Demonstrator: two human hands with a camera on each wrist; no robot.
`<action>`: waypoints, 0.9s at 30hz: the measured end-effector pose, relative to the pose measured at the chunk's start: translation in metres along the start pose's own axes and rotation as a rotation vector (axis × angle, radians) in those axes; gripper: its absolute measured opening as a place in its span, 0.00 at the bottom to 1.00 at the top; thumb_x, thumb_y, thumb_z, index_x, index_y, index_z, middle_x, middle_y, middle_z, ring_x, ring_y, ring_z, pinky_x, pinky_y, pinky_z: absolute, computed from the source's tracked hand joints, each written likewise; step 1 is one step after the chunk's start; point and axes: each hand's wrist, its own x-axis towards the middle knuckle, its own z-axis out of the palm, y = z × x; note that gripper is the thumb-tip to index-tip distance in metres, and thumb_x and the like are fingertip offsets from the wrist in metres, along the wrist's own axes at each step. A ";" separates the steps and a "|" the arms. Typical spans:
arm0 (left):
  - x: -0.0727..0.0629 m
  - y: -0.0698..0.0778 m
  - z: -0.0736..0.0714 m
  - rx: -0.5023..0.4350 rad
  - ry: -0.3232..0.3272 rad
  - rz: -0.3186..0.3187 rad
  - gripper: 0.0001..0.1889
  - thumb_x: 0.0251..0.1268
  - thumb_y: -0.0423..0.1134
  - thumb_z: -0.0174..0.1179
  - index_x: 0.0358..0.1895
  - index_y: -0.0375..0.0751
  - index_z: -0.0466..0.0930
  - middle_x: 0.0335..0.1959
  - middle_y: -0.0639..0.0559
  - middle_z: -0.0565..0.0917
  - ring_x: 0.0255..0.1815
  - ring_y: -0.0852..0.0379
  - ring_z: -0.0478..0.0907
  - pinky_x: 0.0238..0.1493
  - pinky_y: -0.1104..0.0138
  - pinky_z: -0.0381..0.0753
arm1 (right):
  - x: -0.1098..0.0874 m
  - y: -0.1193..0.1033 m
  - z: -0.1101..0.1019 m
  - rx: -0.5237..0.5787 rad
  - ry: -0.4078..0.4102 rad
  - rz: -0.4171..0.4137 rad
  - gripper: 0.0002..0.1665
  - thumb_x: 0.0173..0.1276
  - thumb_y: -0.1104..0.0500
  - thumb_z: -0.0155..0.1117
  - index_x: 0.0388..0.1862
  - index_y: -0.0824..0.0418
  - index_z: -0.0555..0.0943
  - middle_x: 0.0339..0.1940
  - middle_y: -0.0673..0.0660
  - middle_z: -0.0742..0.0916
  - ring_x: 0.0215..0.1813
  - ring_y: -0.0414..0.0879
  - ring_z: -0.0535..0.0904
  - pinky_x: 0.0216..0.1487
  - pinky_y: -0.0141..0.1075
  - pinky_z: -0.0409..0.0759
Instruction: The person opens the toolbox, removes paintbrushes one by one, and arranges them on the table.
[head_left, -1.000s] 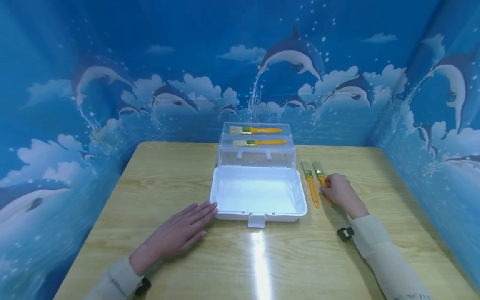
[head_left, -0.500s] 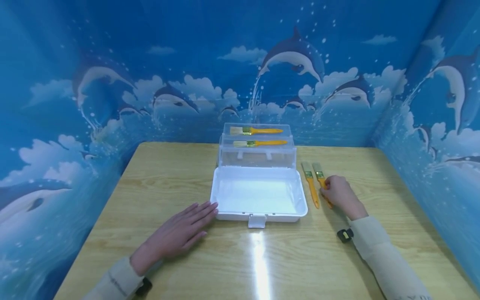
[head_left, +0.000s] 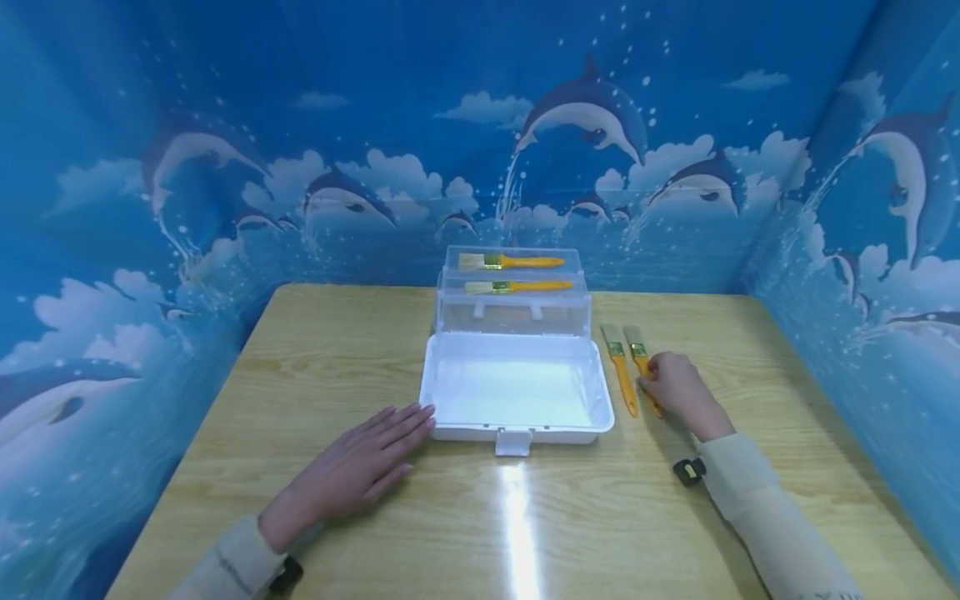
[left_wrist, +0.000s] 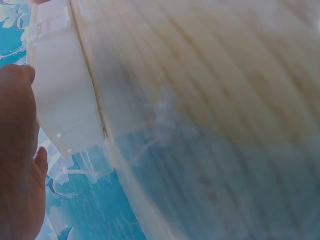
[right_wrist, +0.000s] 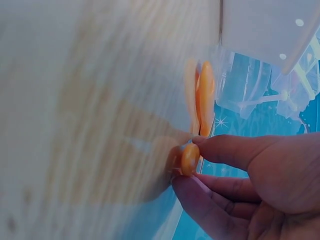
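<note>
My right hand (head_left: 681, 390) pinches the orange handle of a flat paintbrush (head_left: 638, 350) between thumb and fingers, to the right of a white toolbox (head_left: 517, 396). In the right wrist view the end of that handle (right_wrist: 190, 159) pokes out between the fingertips. A second paintbrush (head_left: 624, 383) lies just left of it on the table, bristles pointing away. With fingers straight, my left hand (head_left: 356, 467) touches the toolbox's front left corner. The left wrist view shows part of this hand beside the white box wall (left_wrist: 67, 75).
The toolbox stands open, its clear tiered trays (head_left: 517, 315) raised behind the white base. Two paintbrushes, an upper one (head_left: 517, 262) and a lower one (head_left: 525, 287), lie across these trays. A latch (head_left: 513, 442) hangs at the front. Dolphin-print curtains (head_left: 420, 100) enclose the wooden table (head_left: 337, 350).
The pinched paintbrush's handle end has shifted slightly left and nearer with my right hand. My left hand and the toolbox have stayed in place.
</note>
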 end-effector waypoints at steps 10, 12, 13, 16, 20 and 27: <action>0.001 -0.002 -0.001 0.004 -0.018 0.004 0.37 0.75 0.47 0.57 0.81 0.43 0.54 0.83 0.50 0.55 0.82 0.51 0.55 0.85 0.63 0.41 | 0.001 -0.001 -0.001 -0.014 -0.007 0.018 0.23 0.73 0.60 0.62 0.55 0.80 0.76 0.32 0.64 0.84 0.26 0.45 0.78 0.26 0.34 0.80; 0.001 -0.002 -0.001 0.002 -0.023 0.002 0.37 0.76 0.47 0.57 0.81 0.43 0.54 0.83 0.50 0.55 0.82 0.51 0.55 0.85 0.63 0.40 | 0.001 -0.001 -0.001 -0.016 -0.006 0.019 0.23 0.73 0.60 0.62 0.55 0.80 0.76 0.32 0.64 0.84 0.26 0.46 0.78 0.26 0.34 0.80; 0.002 -0.002 -0.001 0.003 -0.026 0.001 0.36 0.76 0.47 0.57 0.81 0.43 0.54 0.83 0.50 0.54 0.82 0.51 0.55 0.85 0.63 0.40 | 0.001 -0.001 -0.001 -0.015 -0.006 0.019 0.22 0.73 0.60 0.62 0.54 0.80 0.76 0.32 0.63 0.84 0.26 0.46 0.78 0.26 0.34 0.80; 0.002 -0.001 -0.002 0.003 -0.034 -0.004 0.36 0.76 0.47 0.56 0.81 0.43 0.54 0.83 0.51 0.54 0.82 0.51 0.54 0.85 0.63 0.39 | 0.000 -0.001 -0.001 -0.016 -0.003 0.013 0.22 0.73 0.60 0.62 0.54 0.80 0.76 0.29 0.62 0.83 0.25 0.45 0.77 0.25 0.34 0.79; 0.001 -0.001 -0.001 0.009 -0.043 -0.010 0.36 0.77 0.48 0.55 0.82 0.44 0.53 0.84 0.51 0.53 0.83 0.52 0.53 0.85 0.64 0.39 | -0.001 0.000 -0.002 -0.019 0.001 -0.003 0.24 0.72 0.60 0.63 0.54 0.81 0.76 0.31 0.64 0.84 0.26 0.46 0.78 0.27 0.35 0.80; 0.000 -0.001 0.000 0.001 -0.019 0.002 0.37 0.75 0.47 0.57 0.81 0.42 0.54 0.83 0.49 0.55 0.82 0.50 0.55 0.85 0.63 0.40 | -0.014 -0.007 -0.015 -0.015 -0.028 0.019 0.33 0.73 0.57 0.63 0.64 0.82 0.70 0.47 0.75 0.85 0.38 0.54 0.83 0.36 0.43 0.85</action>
